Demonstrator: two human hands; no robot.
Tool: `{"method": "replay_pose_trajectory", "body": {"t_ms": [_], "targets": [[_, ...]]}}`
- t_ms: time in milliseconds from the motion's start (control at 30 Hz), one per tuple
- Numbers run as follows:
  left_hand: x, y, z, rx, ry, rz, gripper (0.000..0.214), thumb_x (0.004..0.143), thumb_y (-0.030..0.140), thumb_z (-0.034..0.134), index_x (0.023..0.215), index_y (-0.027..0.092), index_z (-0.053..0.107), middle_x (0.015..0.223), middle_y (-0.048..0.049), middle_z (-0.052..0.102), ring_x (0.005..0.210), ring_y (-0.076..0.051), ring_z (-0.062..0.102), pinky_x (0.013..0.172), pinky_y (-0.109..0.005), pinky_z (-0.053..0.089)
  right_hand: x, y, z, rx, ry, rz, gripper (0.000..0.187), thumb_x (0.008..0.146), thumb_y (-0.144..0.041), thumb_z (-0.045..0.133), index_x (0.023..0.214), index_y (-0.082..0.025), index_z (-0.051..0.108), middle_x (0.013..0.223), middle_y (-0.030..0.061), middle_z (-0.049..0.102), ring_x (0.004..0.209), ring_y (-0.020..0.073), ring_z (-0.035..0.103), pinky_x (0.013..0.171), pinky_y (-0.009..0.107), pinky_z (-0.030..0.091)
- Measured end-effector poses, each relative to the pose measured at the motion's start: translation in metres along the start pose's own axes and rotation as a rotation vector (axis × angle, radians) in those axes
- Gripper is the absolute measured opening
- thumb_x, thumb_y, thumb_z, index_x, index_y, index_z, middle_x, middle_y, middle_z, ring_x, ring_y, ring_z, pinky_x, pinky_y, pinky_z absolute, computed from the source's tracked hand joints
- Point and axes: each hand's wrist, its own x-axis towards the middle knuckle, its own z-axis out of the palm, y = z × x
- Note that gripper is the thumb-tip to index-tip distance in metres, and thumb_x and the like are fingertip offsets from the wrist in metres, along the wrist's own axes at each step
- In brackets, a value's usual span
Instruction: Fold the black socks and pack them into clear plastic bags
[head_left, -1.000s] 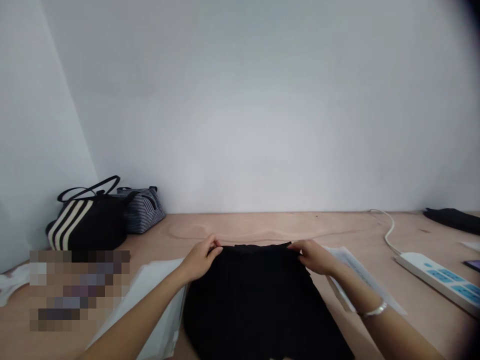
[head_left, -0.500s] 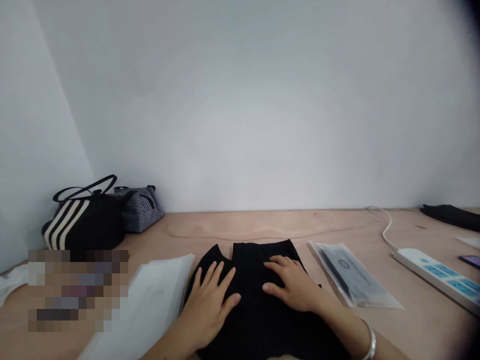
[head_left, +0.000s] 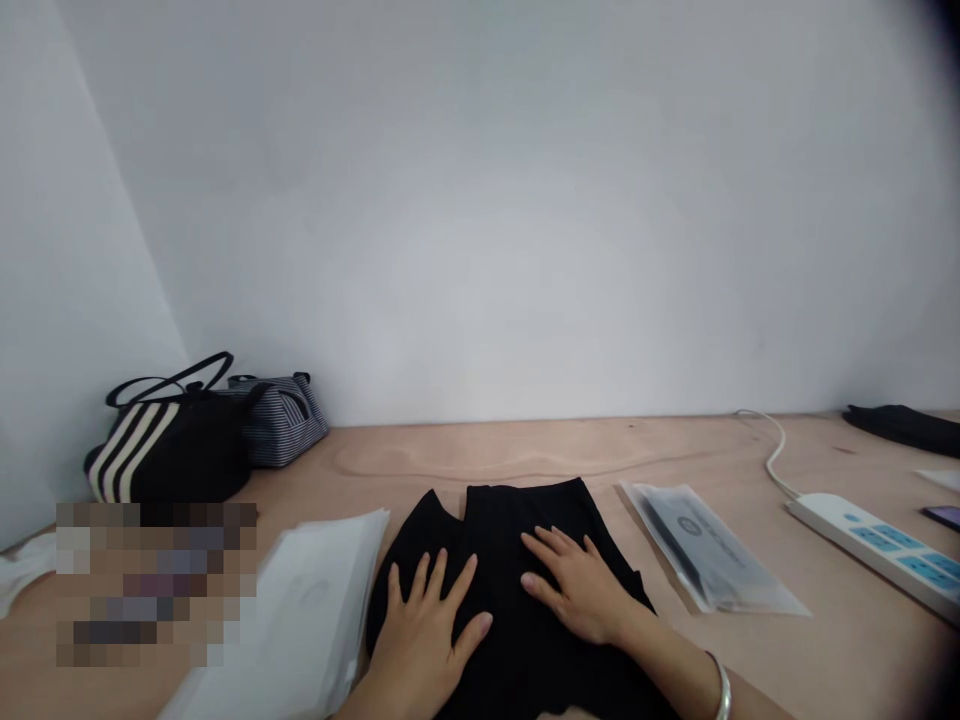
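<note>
The left hand (head_left: 424,630) and right hand (head_left: 577,590) lay apart, both flat with fingers spread, resting on a black folded garment (head_left: 517,540) and gripping nothing. The garment sat on a plywood table (head_left: 525,450) directly before the person, its long axis running straight out toward the wall and its notched end farthest away (the near end passed out of view). A white plastic packet (head_left: 300,610) lay just left of it, a clear plastic packet (head_left: 705,550) just right; a silver bangle (head_left: 721,685) circled the right wrist.
</note>
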Motion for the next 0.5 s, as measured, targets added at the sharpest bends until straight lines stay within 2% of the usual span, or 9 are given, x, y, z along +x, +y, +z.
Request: {"method": "replay_pose_trajectory", "body": {"t_ms": [67, 100, 133, 167, 233, 300, 400, 500], "targets": [[0.0, -0.001, 0.002, 0.0, 0.002, 0.004, 0.059, 0.084, 0.063, 0.017, 0.134, 0.033, 0.022, 0.137, -0.0111, 0.033, 0.126, -0.035, 0.025, 0.096, -0.063, 0.014, 0.004, 0.016, -0.012, -0.034, 0.13, 0.065, 0.042, 0.089, -0.042, 0.03, 0.121, -0.023, 0.049, 0.121, 0.01, 0.052, 0.11, 0.0244, 0.048, 0.092, 0.04, 0.035], [0.0, -0.001, 0.003, -0.001, 0.003, 0.007, 0.059, 0.084, 0.063, 0.017, 0.134, 0.033, 0.022, 0.137, -0.011, 0.033, 0.126, -0.035, 0.025, 0.096, -0.063, 0.014, 0.005, 0.027, -0.017, -0.072, 0.201, 0.129, 0.039, 0.089, -0.035, 0.031, 0.116, -0.02, 0.053, 0.117, 0.0118, 0.054, 0.106, 0.0239, 0.051, 0.091, 0.038, 0.037], [0.0, -0.002, 0.004, -0.002, 0.005, 0.008, 0.058, 0.084, 0.063, 0.017, 0.134, 0.033, 0.021, 0.137, -0.0109, 0.033, 0.126, -0.035, 0.025, 0.096, -0.063, 0.014, 0.006, 0.041, -0.021, -0.114, 0.25, 0.201, 0.037, 0.089, -0.03, 0.032, 0.113, -0.016, 0.056, 0.116, 0.0153, 0.053, 0.106, 0.0271, 0.05, 0.09, 0.042, 0.036], [0.0, -0.002, 0.004, -0.003, 0.008, 0.009, 0.058, 0.084, 0.063, 0.017, 0.134, 0.034, 0.021, 0.137, -0.0108, 0.033, 0.126, -0.035, 0.026, 0.096, -0.063, 0.013, 0.006, 0.056, -0.023, -0.159, 0.298, 0.288, 0.036, 0.087, -0.025, 0.034, 0.113, -0.012, 0.055, 0.119, 0.0202, 0.049, 0.11, 0.0338, 0.045, 0.089, 0.052, 0.032], [0.0, -0.003, 0.005, -0.004, 0.011, 0.012, 0.058, 0.085, 0.062, 0.018, 0.134, 0.033, 0.021, 0.137, -0.011, 0.034, 0.126, -0.034, 0.026, 0.097, -0.063, 0.013, 0.004, 0.086, -0.021, -0.434, 0.401, 0.58, 0.034, 0.081, -0.021, 0.046, 0.113, -0.016, 0.054, 0.127, 0.0214, 0.041, 0.114, 0.043, 0.036, 0.083, 0.062, 0.028], [0.0, -0.003, 0.004, -0.005, 0.009, 0.013, 0.058, 0.084, 0.062, 0.018, 0.134, 0.033, 0.022, 0.137, -0.0113, 0.034, 0.126, -0.034, 0.026, 0.097, -0.063, 0.013, 0.0, 0.109, -0.013, -0.544, 0.384, 0.756, 0.034, 0.08, -0.019, 0.046, 0.113, -0.015, 0.054, 0.121, 0.0248, 0.045, 0.104, 0.0476, 0.044, 0.071, 0.064, 0.033], [0.0, -0.002, 0.001, -0.01, 0.002, 0.009, 0.059, 0.084, 0.063, 0.017, 0.134, 0.032, 0.023, 0.137, -0.0117, 0.034, 0.126, -0.034, 0.026, 0.097, -0.062, 0.013, -0.004, 0.12, 0.0, -0.559, 0.344, 0.809, 0.035, 0.083, -0.011, 0.035, 0.112, -0.011, 0.054, 0.107, 0.0285, 0.052, 0.081, 0.0428, 0.057, 0.055, 0.055, 0.041], [0.0, -0.001, 0.001, -0.022, -0.002, 0.007, 0.059, 0.084, 0.063, 0.018, 0.134, 0.032, 0.024, 0.137, -0.0112, 0.035, 0.126, -0.034, 0.025, 0.097, -0.062, 0.013, -0.005, 0.115, 0.001, -0.575, 0.383, 0.751, 0.037, 0.083, -0.007, 0.029, 0.115, -0.006, 0.049, 0.104, 0.0305, 0.052, 0.076, 0.0374, 0.06, 0.054, 0.046, 0.043]]}}
